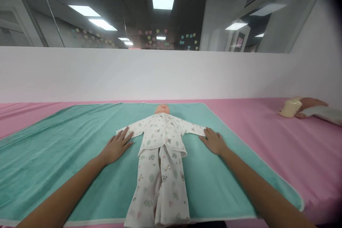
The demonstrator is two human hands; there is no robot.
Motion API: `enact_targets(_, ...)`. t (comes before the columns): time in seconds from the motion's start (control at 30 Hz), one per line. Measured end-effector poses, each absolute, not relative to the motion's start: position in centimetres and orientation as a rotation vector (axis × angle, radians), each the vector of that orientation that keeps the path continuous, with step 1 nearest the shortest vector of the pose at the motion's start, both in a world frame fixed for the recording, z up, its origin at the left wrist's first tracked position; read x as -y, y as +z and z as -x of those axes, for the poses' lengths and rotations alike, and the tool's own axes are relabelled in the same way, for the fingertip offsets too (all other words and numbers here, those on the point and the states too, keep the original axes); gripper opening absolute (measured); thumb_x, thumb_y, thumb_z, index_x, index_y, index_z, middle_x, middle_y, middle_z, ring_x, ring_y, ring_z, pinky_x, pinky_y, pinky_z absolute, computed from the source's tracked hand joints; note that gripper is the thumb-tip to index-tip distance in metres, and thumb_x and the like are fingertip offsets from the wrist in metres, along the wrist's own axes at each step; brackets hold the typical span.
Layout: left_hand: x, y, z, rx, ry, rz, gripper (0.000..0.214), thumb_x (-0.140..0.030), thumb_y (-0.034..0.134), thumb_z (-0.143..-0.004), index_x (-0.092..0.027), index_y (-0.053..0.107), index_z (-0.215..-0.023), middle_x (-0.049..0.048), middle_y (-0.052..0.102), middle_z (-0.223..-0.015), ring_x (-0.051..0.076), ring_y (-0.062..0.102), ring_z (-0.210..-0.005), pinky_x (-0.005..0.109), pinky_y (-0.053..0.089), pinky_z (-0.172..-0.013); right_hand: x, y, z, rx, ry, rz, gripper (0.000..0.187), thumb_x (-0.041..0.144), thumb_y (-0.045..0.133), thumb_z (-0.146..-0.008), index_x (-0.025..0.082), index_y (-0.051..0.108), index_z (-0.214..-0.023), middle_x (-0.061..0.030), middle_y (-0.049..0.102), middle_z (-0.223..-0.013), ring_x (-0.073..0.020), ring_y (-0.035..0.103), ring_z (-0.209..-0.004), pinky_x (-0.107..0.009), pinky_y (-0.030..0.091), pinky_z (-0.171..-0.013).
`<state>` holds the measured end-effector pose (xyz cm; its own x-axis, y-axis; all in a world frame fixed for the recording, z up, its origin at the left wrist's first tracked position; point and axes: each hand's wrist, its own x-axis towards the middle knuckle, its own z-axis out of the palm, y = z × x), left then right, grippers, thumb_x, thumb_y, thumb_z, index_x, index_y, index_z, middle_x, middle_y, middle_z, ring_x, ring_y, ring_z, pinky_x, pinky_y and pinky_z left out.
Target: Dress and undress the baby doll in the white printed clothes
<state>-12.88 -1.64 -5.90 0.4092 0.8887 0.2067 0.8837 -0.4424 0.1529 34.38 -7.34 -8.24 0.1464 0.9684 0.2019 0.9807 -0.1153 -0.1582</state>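
Down nearest, below the fingers of both hands, the white cotton trousers (171, 188) with small green, pink and grey prints reach over the near edge of a teal, velvety cloth (221, 185) bordered in white. Further up, the left hand (114, 149) lies palm down with its fingers spread wide, their tips on the end of one white sleeve (136, 127). The right hand (215, 143) also lies flat, its fingers slightly parted and their tips on the opposite sleeve end; neither hand is closed around anything. Between the two sets of fingers, on the teal cloth, is the baby doll in a white, printed, long-sleeved shirt (162, 133), its trunk standing between one hand and the other. Beyond the fingertips is its smooth pinkish head (162, 108), near the cloth's far border. Well out to the right of the right fingers, on a smooth pink sheet (253, 124), lie a cream-coloured rounded object (290, 108), a skin-coloured form (312, 103) and a white fabric piece (324, 113); what exactly they are is hard to tell. Furthest off, past all the fingers, rise a white wall (160, 74) and a wide glass pane (184, 14). The doll's long axis runs lengthwise between the hands, head pointing away and legs toward the person, arms stretched sideways to the fingers.
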Motion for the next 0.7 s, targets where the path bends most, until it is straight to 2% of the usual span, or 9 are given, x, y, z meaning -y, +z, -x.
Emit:
enact_targets(0.07,2.8,-5.7,12.9,-1.682,0.463,-2.575,0.055,-0.054,0.030,-0.086,-0.031,0.030,-0.136,0.0003,0.012,-0.148,0.029,0.012,-0.135,0.050,0.020,-0.106,9.2,-7.6,-33.4,1.868,-0.209,2.068,0.060,0.053,0.024,-0.088,0.014,0.037,-0.132,-0.0116,0.026,-0.143,-0.0266,0.020,-0.132,-0.050,0.013,-0.107)
enact_targets(0.13,4.8,-5.2,12.3,-1.670,0.566,-2.521,0.054,-0.051,0.033,-0.086,-0.026,0.038,-0.134,0.0038,0.023,-0.146,0.028,0.018,-0.134,0.048,0.022,-0.107,11.6,-6.7,-31.2,1.886,-0.242,1.878,0.053,0.048,0.029,-0.089,0.016,0.040,-0.129,-0.0110,0.031,-0.140,-0.0256,0.027,-0.129,-0.048,0.018,-0.107)
enact_targets(0.2,7.7,-4.6,11.0,-1.584,0.697,-2.467,0.052,-0.047,0.035,-0.087,-0.024,0.038,-0.133,0.0053,0.031,-0.143,0.025,0.027,-0.131,0.044,0.028,-0.106,14.6,-5.6,-28.1,1.938,-0.084,1.683,0.047,0.047,0.033,-0.089,0.019,0.043,-0.126,-0.0091,0.038,-0.135,-0.0234,0.036,-0.123,-0.044,0.030,-0.102)
enact_targets(0.27,11.4,-3.9,9.3,-1.474,0.849,-2.445,0.050,-0.042,0.037,-0.088,-0.026,0.033,-0.135,0.0052,0.029,-0.144,0.024,0.029,-0.131,0.044,0.034,-0.103,18.0,-4.5,-24.6,1.960,0.118,1.518,0.044,0.047,0.037,-0.088,0.022,0.044,-0.123,-0.0079,0.040,-0.131,-0.0207,0.040,-0.119,-0.039,0.038,-0.098)
enact_targets(0.33,15.4,-3.5,7.6,-1.270,0.885,-2.550,0.050,-0.037,0.041,-0.088,-0.030,0.030,-0.136,0.0046,0.025,-0.146,0.024,0.028,-0.131,0.044,0.036,-0.102,21.3,-3.5,-21.2,2.088,0.239,1.315,0.046,0.048,0.046,-0.084,0.024,0.043,-0.123,-0.0067,0.038,-0.133,-0.0201,0.039,-0.120,-0.036,0.038,-0.099)
enact_targets(0.43,20.2,-3.5,5.9,-1.000,0.811,-2.768,0.064,-0.036,0.056,-0.079,-0.027,0.029,-0.136,0.0069,0.019,-0.147,0.026,0.024,-0.132,0.044,0.036,-0.103,24.8,-2.8,-17.6,2.360,0.221,1.099,0.058,0.043,0.061,-0.075,0.026,0.040,-0.127,-0.0041,0.039,-0.133,-0.0220,0.031,-0.125,-0.040,0.023,-0.109)
enact_targets(0.53,22.6,-4.2,5.7,-1.019,0.764,-2.899,0.061,-0.018,0.061,-0.073,-0.026,0.040,-0.129,0.0059,0.023,-0.146,0.028,0.023,-0.132,0.047,0.039,-0.100,25.9,-3.4,-16.2,2.325,0.149,1.119,0.049,0.013,0.054,-0.073,0.023,0.045,-0.119,-0.0032,0.049,-0.124,-0.0202,0.034,-0.122,-0.042,0.019,-0.109)
enact_targets(0.63,22.9,-4.5,6.0,-1.058,0.826,-2.932,0.052,0.001,0.049,-0.067,-0.025,0.054,-0.111,0.0027,0.031,-0.143,0.027,0.027,-0.130,0.047,0.042,-0.097,25.7,-4.4,-16.1,2.134,0.133,1.148,0.039,-0.001,0.045,-0.062,0.021,0.053,-0.094,-0.0029,0.057,-0.102,-0.0190,0.046,-0.106,-0.040,0.033,-0.099)
enact_targets(0.7,22.8,-4.2,5.9,-1.057,0.875,-2.935,0.046,0.004,0.045,-0.063,-0.024,0.058,-0.098,0.0018,0.038,-0.138,0.026,0.030,-0.128,0.045,0.042,-0.097,25.6,-4.5,-16.2,2.043,0.071,1.105,0.032,-0.003,0.042,-0.062,0.019,0.052,-0.082,-0.0022,0.058,-0.090,-0.0174,0.050,-0.095,-0.037,0.039,-0.090)
